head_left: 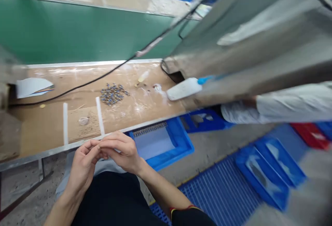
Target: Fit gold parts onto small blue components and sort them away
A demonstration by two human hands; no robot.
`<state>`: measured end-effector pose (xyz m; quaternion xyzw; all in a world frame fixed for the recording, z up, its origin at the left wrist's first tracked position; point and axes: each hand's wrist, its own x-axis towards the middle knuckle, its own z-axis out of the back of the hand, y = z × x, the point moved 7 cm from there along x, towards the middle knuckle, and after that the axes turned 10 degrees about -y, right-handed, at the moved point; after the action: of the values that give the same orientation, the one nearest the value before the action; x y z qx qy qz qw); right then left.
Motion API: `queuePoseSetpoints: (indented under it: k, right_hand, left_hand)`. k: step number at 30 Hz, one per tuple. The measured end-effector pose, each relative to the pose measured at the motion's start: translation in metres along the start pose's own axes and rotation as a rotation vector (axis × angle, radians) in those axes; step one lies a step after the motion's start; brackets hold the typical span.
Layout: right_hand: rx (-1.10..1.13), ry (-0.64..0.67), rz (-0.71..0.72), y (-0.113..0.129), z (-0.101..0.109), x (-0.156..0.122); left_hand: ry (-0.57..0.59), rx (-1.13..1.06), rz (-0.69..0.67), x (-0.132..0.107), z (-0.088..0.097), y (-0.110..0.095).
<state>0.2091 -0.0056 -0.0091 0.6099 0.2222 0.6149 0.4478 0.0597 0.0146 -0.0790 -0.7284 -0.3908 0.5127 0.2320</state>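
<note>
My left hand (82, 165) and my right hand (121, 151) meet just below the front edge of the brown worktable (46, 129), above my lap. Both have their fingers curled and pinched together at the fingertips. Whatever they hold is too small or hidden to name. On the table lies a small heap of blue-grey parts (112, 93), beyond my hands. Two white strips (99, 115) lie upright on a cardboard patch near the table's front edge.
A black cable (77, 87) runs across the table. A white bottle with a blue cap (185, 88) lies at the right end. Blue crates (163, 144) stand on the floor. Another person's white sleeve (285, 106) reaches in from the right. A green panel backs the table.
</note>
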Motion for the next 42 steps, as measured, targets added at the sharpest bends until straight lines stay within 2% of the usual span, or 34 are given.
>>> queuePoseSetpoints:
  k: [2, 5, 9, 11, 13, 16, 20, 24, 31, 42]
  right_hand:
    - [-0.016, -0.059, -0.059, -0.005, 0.013, -0.016]
    - [-0.057, -0.234, -0.300, -0.029, 0.050, -0.046]
    - [-0.260, -0.586, -0.783, -0.097, 0.129, -0.115]
    - [-0.311, -0.622, -0.907, -0.137, 0.157, -0.146]
    - [-0.338, -0.586, -0.974, -0.174, 0.172, -0.171]
    - [-0.387, -0.511, -1.031, -0.211, 0.170, -0.198]
    - [-0.454, -0.434, -1.024, -0.229, 0.148, -0.214]
    - [-0.504, -0.385, -1.015, -0.237, 0.135, -0.220]
    - [-0.515, -0.357, -1.004, -0.240, 0.132, -0.225]
    - [-0.481, -0.371, -0.990, -0.240, 0.125, -0.222]
  left_hand:
    - [0.041, 0.066, 0.053, 0.001, -0.005, 0.016]
    - [0.121, 0.221, 0.144, 0.003, -0.012, 0.038]
    - [0.182, 0.368, 0.170, 0.010, -0.012, 0.045]
    - [0.173, 0.405, 0.160, 0.015, -0.007, 0.043]
    - [0.149, 0.425, 0.144, 0.019, -0.003, 0.039]
    - [0.125, 0.447, 0.131, 0.021, -0.002, 0.037]
    - [0.100, 0.471, 0.134, 0.018, -0.005, 0.036]
    - [0.108, 0.486, 0.163, 0.011, -0.012, 0.038]
    - [0.162, 0.509, 0.200, 0.003, -0.020, 0.044]
    - [0.122, 0.505, 0.118, 0.007, -0.010, 0.036]
